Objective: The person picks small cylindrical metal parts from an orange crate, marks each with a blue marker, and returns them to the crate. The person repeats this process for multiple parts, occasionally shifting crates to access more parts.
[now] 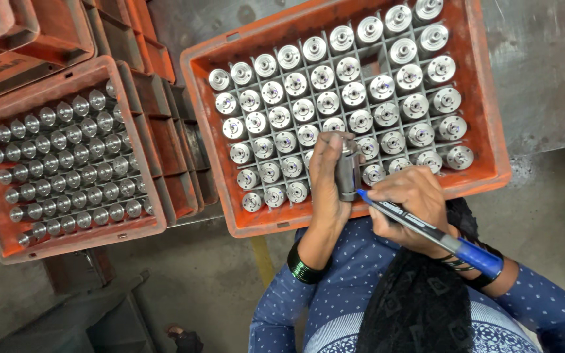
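A grey concrete workshop floor lies beneath everything. Nearest, the right hand [413, 202] pinches a blue marker pen [436, 235], tip touching the steel cylinder [347, 171] that the left hand [327, 180] grips upright (apparently steadied for marking). Just beyond the hands, an orange crate [492, 140] keeps matching cylinders apart in a grey divider grid. Further to the left, a second orange crate [67, 242] holds slimmer metal pins.
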